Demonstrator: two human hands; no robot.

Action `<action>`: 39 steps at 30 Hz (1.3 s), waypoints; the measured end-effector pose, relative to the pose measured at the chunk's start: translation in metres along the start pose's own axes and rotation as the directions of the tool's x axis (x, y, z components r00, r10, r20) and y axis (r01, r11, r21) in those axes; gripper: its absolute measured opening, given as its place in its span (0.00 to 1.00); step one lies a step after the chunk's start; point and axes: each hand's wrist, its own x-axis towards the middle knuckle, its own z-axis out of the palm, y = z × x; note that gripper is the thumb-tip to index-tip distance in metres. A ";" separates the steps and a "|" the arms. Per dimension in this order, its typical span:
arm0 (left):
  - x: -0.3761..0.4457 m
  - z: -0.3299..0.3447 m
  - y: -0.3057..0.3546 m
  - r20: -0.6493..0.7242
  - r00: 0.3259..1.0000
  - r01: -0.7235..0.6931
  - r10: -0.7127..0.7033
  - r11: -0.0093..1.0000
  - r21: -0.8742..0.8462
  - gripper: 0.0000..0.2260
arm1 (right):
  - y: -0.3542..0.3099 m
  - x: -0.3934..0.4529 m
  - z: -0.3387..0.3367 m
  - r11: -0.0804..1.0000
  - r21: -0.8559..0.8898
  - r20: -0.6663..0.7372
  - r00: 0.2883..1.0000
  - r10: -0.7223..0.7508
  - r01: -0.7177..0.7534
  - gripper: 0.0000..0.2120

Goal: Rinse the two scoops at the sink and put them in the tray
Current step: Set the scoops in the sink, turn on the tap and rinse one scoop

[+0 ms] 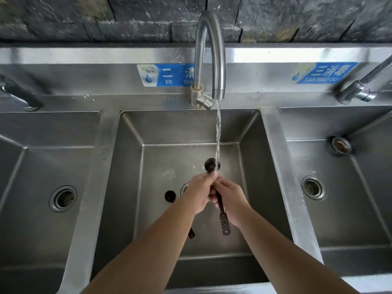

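A dark scoop [212, 165] is held under the running water in the middle sink basin [157, 158]. Its round bowl sits in the stream and its perforated handle hangs down toward me. My left hand [198, 195] and my right hand [232, 201] both close around its stem, just below the bowl. A second dark scoop [170, 196] lies on the basin floor to the left; my left forearm covers most of its handle. No tray is in view.
The curved steel faucet [219, 60] stands behind the middle basin and pours water. More basins with drains lie at the left [62, 198] and right [314, 187], each with its own tap. A loose drain plug [340, 144] rests in the right basin.
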 end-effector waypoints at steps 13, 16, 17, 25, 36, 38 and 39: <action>0.007 0.013 0.101 -0.010 0.981 -0.196 0.196 0.979 -0.050 0.16 | -0.092 0.015 0.022 0.956 0.268 0.143 0.977 -0.159 0.116 0.19; 0.003 0.018 0.130 0.000 0.970 -0.242 0.242 0.970 -0.023 0.16 | -0.118 0.016 0.028 0.944 0.301 0.150 0.971 -0.186 0.134 0.21; 0.001 0.021 0.139 0.008 0.966 -0.260 0.260 0.965 -0.020 0.15 | -0.126 0.017 0.030 0.937 0.324 0.153 0.970 -0.188 0.130 0.21; -0.007 0.020 0.163 -0.003 0.948 -0.317 0.318 0.942 -0.110 0.16 | -0.133 0.008 0.042 0.903 0.396 0.223 0.936 -0.273 0.169 0.13; -0.006 0.013 0.067 0.035 0.991 -0.116 0.126 0.971 -0.209 0.04 | -0.043 -0.042 0.020 0.983 -0.040 -0.057 0.982 -0.181 0.179 0.08; -0.006 0.009 0.052 0.027 0.995 -0.090 0.097 0.975 -0.201 0.02 | -0.028 -0.053 0.013 0.993 0.094 -0.004 0.998 -0.070 0.070 0.09; -0.007 0.008 0.046 0.009 0.997 -0.079 0.082 0.980 -0.183 0.04 | -0.022 -0.058 0.009 0.991 0.134 0.006 1.000 -0.029 0.028 0.09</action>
